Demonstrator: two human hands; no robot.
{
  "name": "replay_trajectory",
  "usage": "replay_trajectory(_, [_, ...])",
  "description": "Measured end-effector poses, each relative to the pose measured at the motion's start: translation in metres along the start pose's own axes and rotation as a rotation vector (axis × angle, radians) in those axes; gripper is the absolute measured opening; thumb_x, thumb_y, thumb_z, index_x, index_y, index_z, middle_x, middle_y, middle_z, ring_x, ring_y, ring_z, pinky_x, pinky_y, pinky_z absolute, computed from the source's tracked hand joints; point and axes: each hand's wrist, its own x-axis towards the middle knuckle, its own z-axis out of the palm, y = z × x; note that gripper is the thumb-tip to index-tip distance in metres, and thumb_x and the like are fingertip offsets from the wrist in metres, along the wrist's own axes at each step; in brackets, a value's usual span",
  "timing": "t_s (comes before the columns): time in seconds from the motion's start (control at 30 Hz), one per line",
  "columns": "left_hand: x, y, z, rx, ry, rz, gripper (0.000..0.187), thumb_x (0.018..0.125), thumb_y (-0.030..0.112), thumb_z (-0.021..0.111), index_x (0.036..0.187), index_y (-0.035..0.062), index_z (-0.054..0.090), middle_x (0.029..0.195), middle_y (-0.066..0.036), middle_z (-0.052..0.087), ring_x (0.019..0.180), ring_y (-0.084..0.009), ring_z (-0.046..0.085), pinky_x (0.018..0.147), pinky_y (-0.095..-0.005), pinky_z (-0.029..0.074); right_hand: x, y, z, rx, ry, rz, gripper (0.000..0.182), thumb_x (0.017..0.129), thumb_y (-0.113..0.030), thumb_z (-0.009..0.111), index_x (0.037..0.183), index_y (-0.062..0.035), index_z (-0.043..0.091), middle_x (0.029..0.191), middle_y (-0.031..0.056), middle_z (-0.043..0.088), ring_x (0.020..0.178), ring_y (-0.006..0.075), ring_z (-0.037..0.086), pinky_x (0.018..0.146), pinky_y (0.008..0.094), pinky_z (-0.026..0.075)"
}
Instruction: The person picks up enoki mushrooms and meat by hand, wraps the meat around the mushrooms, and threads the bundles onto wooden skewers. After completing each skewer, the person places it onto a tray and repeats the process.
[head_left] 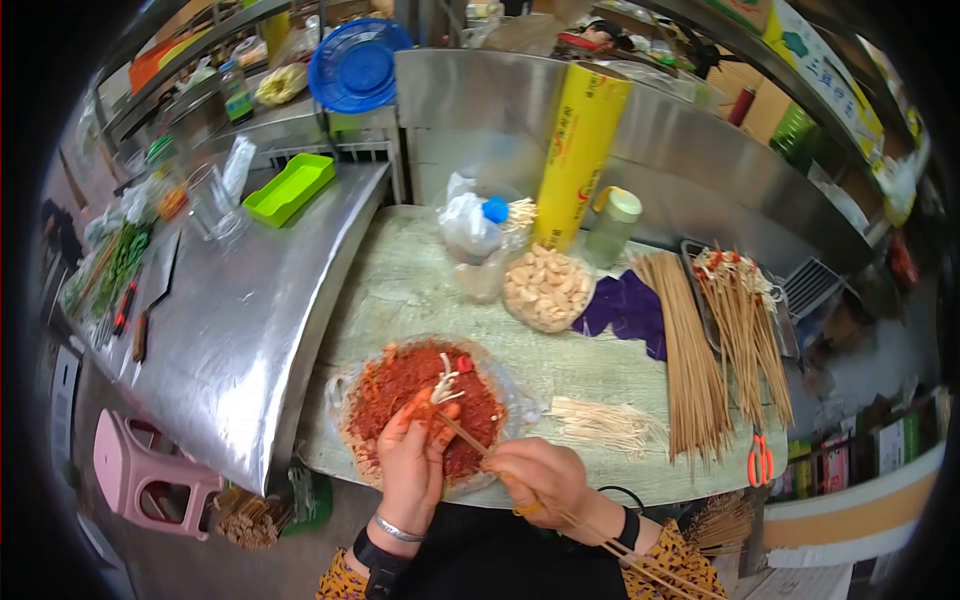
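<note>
Over a plastic-lined heap of red minced mixture (385,375), my left hand (405,455) pinches a small bunch of white enoki mushrooms (445,382). Its fingertips are stained red. My right hand (540,482) is closed around several thin bamboo skewers (630,555). One skewer's upper end reaches the left fingers; whether it pierces the mushrooms is hidden by them. To the right of the mixture, a row of loose enoki strands (603,425) lies on the table. A small red piece (463,364) sits on the mixture near the mushrooms.
Behind are a bag of pale pieces (547,288), a purple cloth (625,312), a yellow roll (583,155) and a lidded jar (613,228). Bare skewers (685,360), loaded skewers (735,310) and scissors (760,458) lie right. A steel counter (240,320) holds a green tray (290,190) and knife (142,330).
</note>
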Motion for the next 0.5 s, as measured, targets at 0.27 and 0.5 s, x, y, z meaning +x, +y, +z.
replay_trajectory(0.27, [-0.003,-0.001,0.000,0.083,-0.045,0.036,0.027,0.090,0.002,0.045,0.117,-0.0034,0.049,0.109,-0.014,0.059,0.097,-0.0251,0.061,0.080,-0.0343,0.053,-0.001,0.015,0.019,0.088,0.023,-0.020,0.021,0.076,0.000,0.059,0.097,0.0003,0.059,0.095,0.0133,0.056,0.074,0.0257,0.060,0.060,0.0300,0.049])
replay_trajectory(0.5, [0.004,0.010,0.001,0.085,0.068,0.172,0.030,0.090,0.001,0.045,0.120,-0.0023,0.047,0.111,-0.013,0.057,0.096,-0.0236,0.060,0.079,-0.0317,0.053,-0.003,0.010,0.001,0.195,0.038,0.212,0.013,0.082,-0.001,0.058,0.094,0.0012,0.063,0.087,0.0089,0.055,0.071,0.0172,0.058,0.062,0.0257,0.047])
